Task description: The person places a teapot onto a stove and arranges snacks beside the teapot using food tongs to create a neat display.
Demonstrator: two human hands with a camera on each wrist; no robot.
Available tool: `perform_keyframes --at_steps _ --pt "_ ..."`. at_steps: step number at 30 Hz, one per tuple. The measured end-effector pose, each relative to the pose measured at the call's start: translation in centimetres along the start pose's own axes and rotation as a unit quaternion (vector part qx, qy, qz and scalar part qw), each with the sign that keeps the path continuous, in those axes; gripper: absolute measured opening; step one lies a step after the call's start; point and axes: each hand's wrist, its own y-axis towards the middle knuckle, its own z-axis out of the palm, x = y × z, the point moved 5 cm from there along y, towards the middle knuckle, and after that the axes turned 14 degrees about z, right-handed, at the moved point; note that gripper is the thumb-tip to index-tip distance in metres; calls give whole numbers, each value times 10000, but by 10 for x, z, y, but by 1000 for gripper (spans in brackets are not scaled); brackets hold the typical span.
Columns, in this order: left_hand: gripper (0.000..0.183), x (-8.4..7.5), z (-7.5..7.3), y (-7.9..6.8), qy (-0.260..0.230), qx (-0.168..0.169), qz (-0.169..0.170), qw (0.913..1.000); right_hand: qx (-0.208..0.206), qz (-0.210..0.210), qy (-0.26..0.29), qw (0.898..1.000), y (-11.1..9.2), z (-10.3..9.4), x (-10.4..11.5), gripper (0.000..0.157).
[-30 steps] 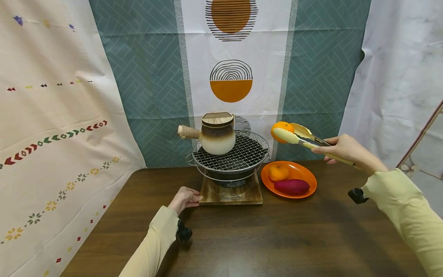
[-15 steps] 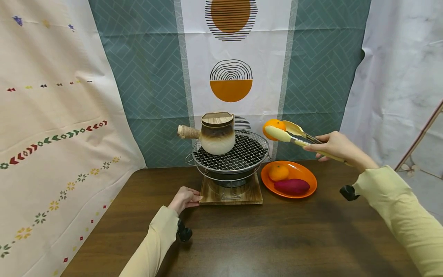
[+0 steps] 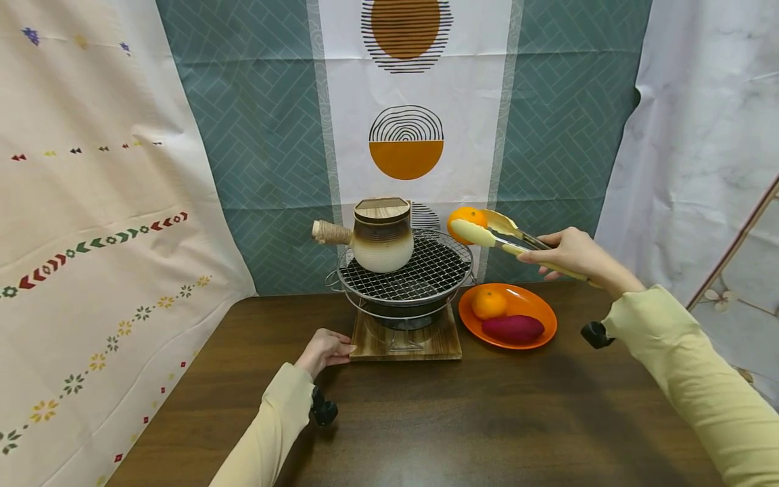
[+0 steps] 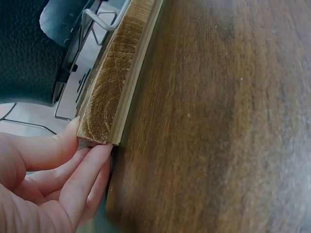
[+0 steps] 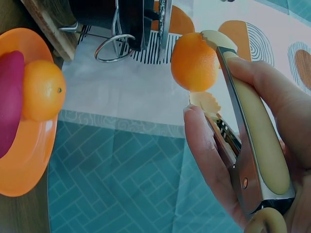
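Through the right hand point(image 3: 578, 253) I am gripping the tongs point(image 5: 260, 138), thumb along one arm and fingers along the other, and their pale tips pinch an orange point(image 5: 193, 60) in the air. In the head view that orange lines up with the far right edge of the grill point(image 3: 435, 270); whether it is over the mesh or just beside it I cannot tell. My left hand point(image 3: 325, 350) pinches the near left corner of the wooden board point(image 3: 438, 348) under the grill, which I read as steadying the stand on the bench point(image 3: 487, 419). I judge the step in hand to be the carry by tongs, with a second orange point(image 3: 489, 304) and a purple tuber point(image 3: 514, 329) lying on the plate point(image 3: 535, 297) to the right. The next move, I think, calls for an even squeeze, enough height to clear the rim, and, if I set the fruit down here, a gentle lowering onto the bare mesh right of the handled pot point(image 3: 383, 243)
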Motion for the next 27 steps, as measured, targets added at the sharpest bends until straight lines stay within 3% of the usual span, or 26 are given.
perform_keyframes --at_steps 27 --pt "29 0 1 1 7 24 68 10000 18 -161 -79 9998 18 24 26 72"
